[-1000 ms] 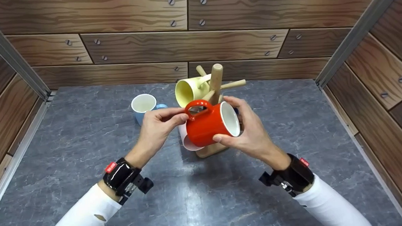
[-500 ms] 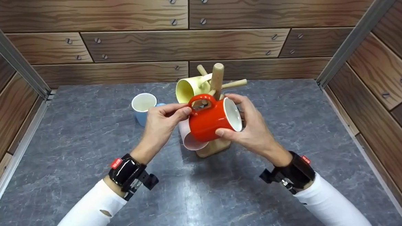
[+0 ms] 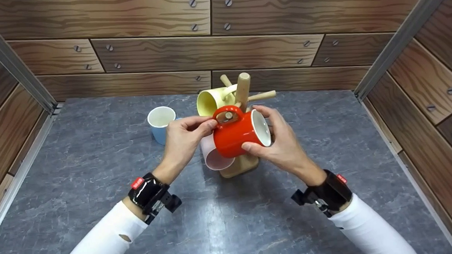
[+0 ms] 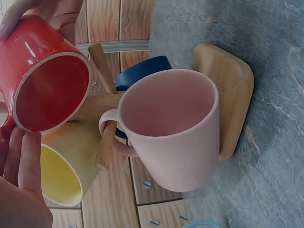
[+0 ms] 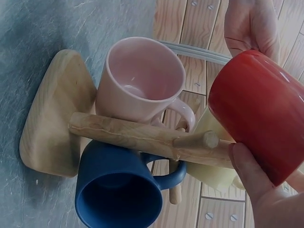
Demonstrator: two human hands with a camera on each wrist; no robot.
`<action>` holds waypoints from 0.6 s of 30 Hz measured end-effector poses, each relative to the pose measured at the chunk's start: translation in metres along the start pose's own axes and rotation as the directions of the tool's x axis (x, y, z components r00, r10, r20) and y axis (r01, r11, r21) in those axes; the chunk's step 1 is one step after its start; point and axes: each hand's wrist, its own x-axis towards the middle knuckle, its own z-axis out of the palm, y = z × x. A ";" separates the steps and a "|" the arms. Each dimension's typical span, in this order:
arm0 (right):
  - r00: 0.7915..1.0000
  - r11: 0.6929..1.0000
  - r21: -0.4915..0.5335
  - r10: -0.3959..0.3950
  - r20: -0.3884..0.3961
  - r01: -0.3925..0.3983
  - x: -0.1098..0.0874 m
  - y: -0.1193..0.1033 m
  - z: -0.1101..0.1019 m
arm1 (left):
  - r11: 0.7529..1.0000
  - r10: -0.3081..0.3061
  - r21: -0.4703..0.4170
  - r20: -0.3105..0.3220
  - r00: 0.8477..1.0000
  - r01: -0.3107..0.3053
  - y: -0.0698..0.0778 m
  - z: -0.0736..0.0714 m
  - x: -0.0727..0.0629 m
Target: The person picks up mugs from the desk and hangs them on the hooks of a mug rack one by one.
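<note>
Both hands hold a red mug (image 3: 232, 139) with a white inside, tilted, in front of a wooden mug tree (image 3: 243, 88). My left hand (image 3: 184, 139) pinches its handle between thumb and fingers. My right hand (image 3: 283, 143) grips the body near the rim, thumb in front; its other fingers are partly hidden behind the mug. Through the handle loop the round end of a peg shows. On the tree hang a yellow mug (image 3: 209, 101), a pink mug (image 4: 175, 137) and a dark blue mug (image 5: 121, 185), which the red mug and right hand hide in the head view.
A light blue mug (image 3: 160, 126) stands upright on the grey marbled table (image 3: 96, 168), left of the tree. The tree's wooden base (image 3: 239, 167) rests on the table. Another peg (image 3: 263, 96) sticks out to the right. Wood-patterned walls (image 3: 191, 51) enclose the back and sides.
The red mug has moved slightly up and right towards the tree, with my left hand following. A peg end now shows inside the handle loop. Both hands keep their hold.
</note>
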 end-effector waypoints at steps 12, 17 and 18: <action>0.999 0.999 -0.023 0.037 0.019 -0.036 0.005 0.005 -0.002 | 0.997 0.009 0.072 -0.023 1.000 -0.008 -0.006 0.003 0.004; 0.997 0.997 -0.004 0.072 0.034 -0.072 0.006 0.008 -0.002 | 0.988 0.039 0.147 -0.024 0.999 -0.035 -0.006 0.002 0.002; 0.996 0.997 0.000 0.076 0.037 -0.076 0.006 0.008 -0.001 | 0.986 0.045 0.161 -0.024 0.999 -0.041 -0.006 0.002 0.002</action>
